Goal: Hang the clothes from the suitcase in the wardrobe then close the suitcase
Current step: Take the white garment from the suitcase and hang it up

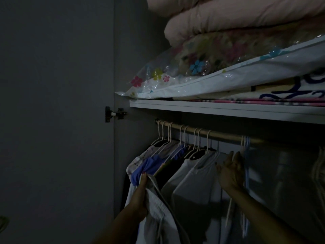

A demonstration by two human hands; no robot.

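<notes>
- Left hand (143, 196): near, lower centre; fingers curled round a bunched fold of a pale garment (158, 213), holding it up just below the hanging row. The cloth falls away downward and to the right, out of the lower edge of view.
- Right hand (230, 170): further in and to the right; fingers straight and spread, pointing upward, grasping nothing. The palm lies against the right edge of a hanging white garment (195, 184); whether it presses on it cannot be told in the dim light.
- Hanging clothes (158, 162): a packed row on pale hangers (182, 138), left half of the rail. From the left: a pale checked piece, a blue piece, dark pieces, then white ones. The blue piece hangs just above the left hand.
- Rail (202, 132): a pale rod running from far left down to the right, under the shelf. A bare stretch lies above the right hand, with a few thin hangers (245, 143) just right of it.
- Further garment (319, 173): pale, at the far right edge, well apart from the main row; details lost in shadow.
- Shelf (228, 110): white board above the rail.
- Plastic storage bag (184, 74): clear, flower-printed, lying on the shelf, its corner overhanging the left end.
- Pink bedding (237, 16): thick folds stacked on top of the bag.
- Wardrobe door (52, 103): grey, open at left, with a dark hinge (114, 113) at shelf height.
- Suitcase: not in view.
</notes>
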